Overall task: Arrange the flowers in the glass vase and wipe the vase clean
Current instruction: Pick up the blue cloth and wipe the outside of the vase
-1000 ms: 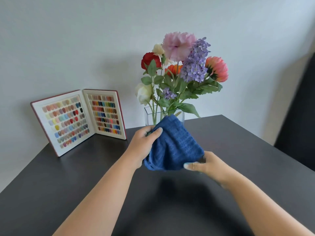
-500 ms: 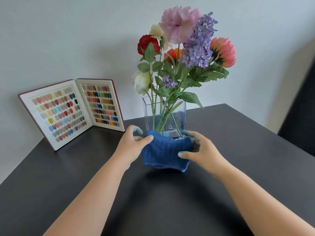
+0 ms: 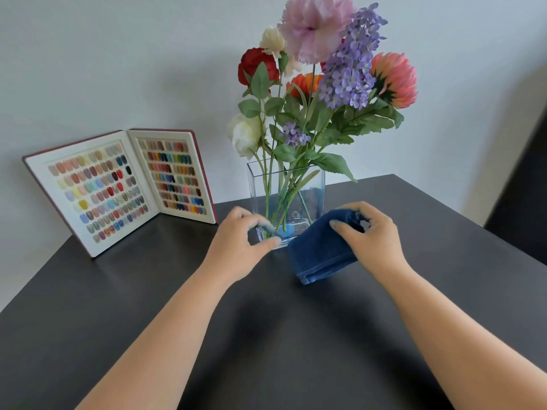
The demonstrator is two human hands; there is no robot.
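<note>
**Two hands low at the vase, cloth pulled off to one side**

Half a second before, the blue cloth (image 3: 321, 250) had been spread across the lower front of the glass vase (image 3: 285, 196), with a hand at each side. Now it sat bunched at the vase's five o'clock corner, its lower hem down on the tabletop (image 3: 266, 335), and the front pane was bare. The right hand (image 3: 370, 235) gripped the cloth from above, fingers curled over the top fold and thumb pressed into it. The left hand (image 3: 239, 241) had let go of the cloth; its thumb and curled fingers lay against the vase's base at seven o'clock, apparently steadying it, though blur hid how firmly they held.

The vase stood upright at twelve o'clock from the hands, near the wall, with the flowers (image 3: 322, 72) already arranged in it. An open swatch book (image 3: 118, 187) leaned against the wall at ten o'clock.

Judging from this, arranging was done and wiping was under way, with the front face covered and the cloth heading for the right-hand side.
</note>
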